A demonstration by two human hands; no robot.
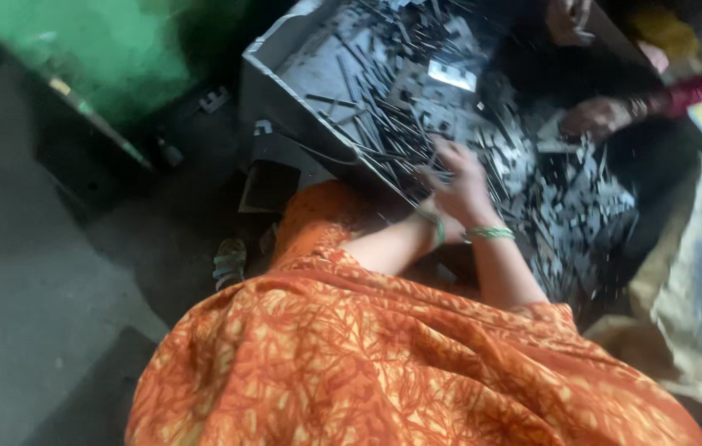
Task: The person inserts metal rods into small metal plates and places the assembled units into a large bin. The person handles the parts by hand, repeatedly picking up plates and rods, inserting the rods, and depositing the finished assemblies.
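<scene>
In the tray: the grey metal tray [285, 74] holds a loose heap of dark metal strips and flat pieces [384, 107], spilling toward the right.
Hands: the right hand [462, 186] lies curled on the heap; the left hand [429, 216] is tucked beneath it, and its grip cannot be told.
Progress: most pieces lie mixed together; no sorted stack shows.
Hidden: the fingertips are blurred; a co-worker's hand [594, 116] is partly shadowed.

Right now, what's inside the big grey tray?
The tray holds a heap of thin dark metal strips and small flat plates. Both hands rest on the heap. The tray's bottom beneath the heap is covered.
</scene>
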